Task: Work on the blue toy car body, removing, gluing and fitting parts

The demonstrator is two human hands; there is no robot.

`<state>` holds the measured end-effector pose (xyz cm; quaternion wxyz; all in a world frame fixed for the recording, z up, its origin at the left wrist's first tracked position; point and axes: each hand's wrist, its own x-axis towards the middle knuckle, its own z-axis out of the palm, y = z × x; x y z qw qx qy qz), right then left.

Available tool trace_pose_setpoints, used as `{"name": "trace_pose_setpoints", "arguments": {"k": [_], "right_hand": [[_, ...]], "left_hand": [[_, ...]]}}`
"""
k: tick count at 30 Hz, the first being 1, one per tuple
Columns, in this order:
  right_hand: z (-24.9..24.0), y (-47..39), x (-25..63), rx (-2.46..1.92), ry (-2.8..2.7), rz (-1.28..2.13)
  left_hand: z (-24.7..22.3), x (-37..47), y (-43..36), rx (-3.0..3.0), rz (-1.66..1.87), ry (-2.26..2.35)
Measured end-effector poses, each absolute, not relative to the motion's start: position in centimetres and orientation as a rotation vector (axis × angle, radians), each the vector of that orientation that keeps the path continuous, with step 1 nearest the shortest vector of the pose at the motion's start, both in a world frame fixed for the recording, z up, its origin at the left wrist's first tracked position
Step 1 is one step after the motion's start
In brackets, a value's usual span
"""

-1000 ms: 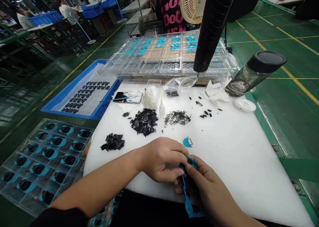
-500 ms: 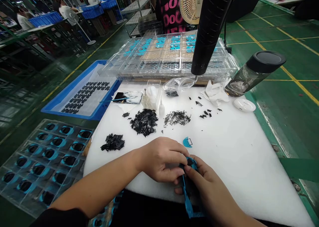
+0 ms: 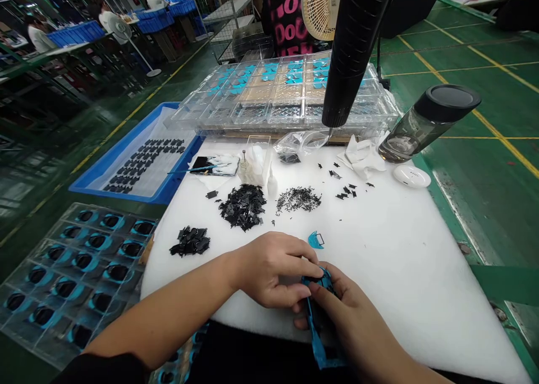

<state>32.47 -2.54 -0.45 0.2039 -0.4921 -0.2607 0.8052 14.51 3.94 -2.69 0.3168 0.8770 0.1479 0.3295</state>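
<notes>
A long blue-and-black plastic part (image 3: 319,339) is held between both hands at the near edge of the white foam surface. My right hand (image 3: 349,305) wraps round its right side, thumb pressed on top near the upper end. My left hand (image 3: 278,272) has its fingers bent against that same upper end, the index fingertip on top and the thumb at the left edge. Whatever lies under the fingertips is hidden. Just beyond the hands lies a small blue piece (image 3: 315,240) with a black frame.
Black piece piles (image 3: 243,206) (image 3: 190,241), tiny black pins (image 3: 300,199), a white dropper bottle (image 3: 272,185), a tilted dark-lidded bottle (image 3: 415,131) and a white case (image 3: 411,176) share the foam. Beyond stand clear trays (image 3: 290,112) and a black tube (image 3: 353,53); left, a blue tray (image 3: 168,190).
My left index finger has stretched forward a little over the part's upper end. My right thumb has shifted slightly left. The held part has barely moved.
</notes>
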Motion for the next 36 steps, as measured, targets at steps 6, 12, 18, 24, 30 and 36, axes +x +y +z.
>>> {"name": "trace_pose_setpoints", "arguments": {"k": [6,12,18,24,30,36], "right_hand": [[-0.4,-2.6,32.5,-1.382,-0.726,2.238],[-0.9,-2.9,32.6,-1.401,-0.724,2.226],[-1.4,-3.0,32.5,-1.386,-0.719,2.216],[-1.3,-3.0,32.6,-1.381,-0.745,2.209],[-1.5,-3.1,32.6,-1.364,-0.751,2.202],[-1.6,-3.1,32.5,-1.346,-0.734,2.218]], "left_hand": [[-2.6,14.6,3.9,2.348,0.848,0.414],[-2.5,14.6,4.0,2.342,0.844,0.401],[-2.5,14.6,3.9,2.351,0.843,0.415],[-2.6,14.6,3.9,2.342,0.834,0.418],[-2.4,14.7,3.8,2.339,0.821,0.423],[-2.4,14.5,3.9,2.296,0.77,0.432]]}}
